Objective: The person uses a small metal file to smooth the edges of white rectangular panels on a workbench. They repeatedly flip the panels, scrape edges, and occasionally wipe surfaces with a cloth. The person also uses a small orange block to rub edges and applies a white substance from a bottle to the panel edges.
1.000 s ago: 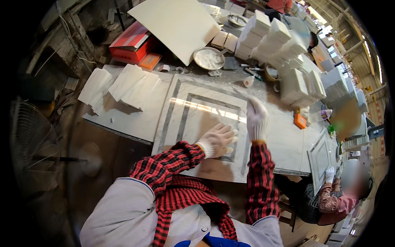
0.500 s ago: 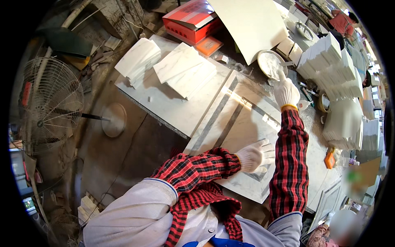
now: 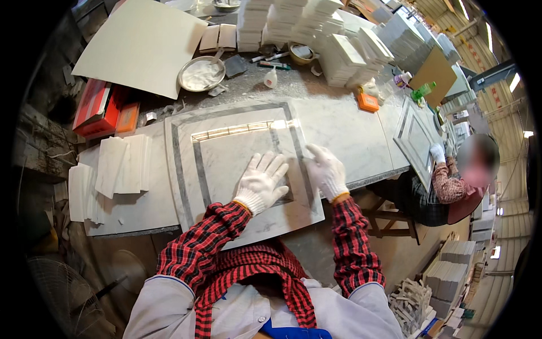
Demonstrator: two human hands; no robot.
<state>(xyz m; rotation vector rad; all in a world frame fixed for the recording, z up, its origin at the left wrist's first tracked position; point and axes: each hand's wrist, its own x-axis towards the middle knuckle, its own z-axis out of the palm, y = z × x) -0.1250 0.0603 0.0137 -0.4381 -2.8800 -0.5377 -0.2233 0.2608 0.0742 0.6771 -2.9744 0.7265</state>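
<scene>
Before me lies a square marble panel [image 3: 234,155], white-grey with dark grey inlaid bands and a glossy surface. My left hand [image 3: 261,183], in a white knitted glove, rests flat on its middle with the fingers spread. Over the panel's right border is my right hand [image 3: 327,171], gloved too. Its fingers reach leftward, a little bent and partly apart, and I see nothing held in them. Beyond the panel sits a round metal bowl of white paste [image 3: 200,74], with a flat scraper leaning at its rim. A small white squeeze bottle [image 3: 271,78] stands to the bowl's right.
Stacked white marble tiles [image 3: 121,165] lie at the left, near a red box [image 3: 96,113] and a large cream sheet [image 3: 138,48]. Tall tile stacks [image 3: 344,59] line the back. An orange box [image 3: 368,102] lies right; farther right a co-worker [image 3: 460,181] handles another panel.
My right hand has come back from the bowl to the panel's right border. My left hand stays flat on the panel. The view has swung right, bringing the co-worker more fully into sight.
</scene>
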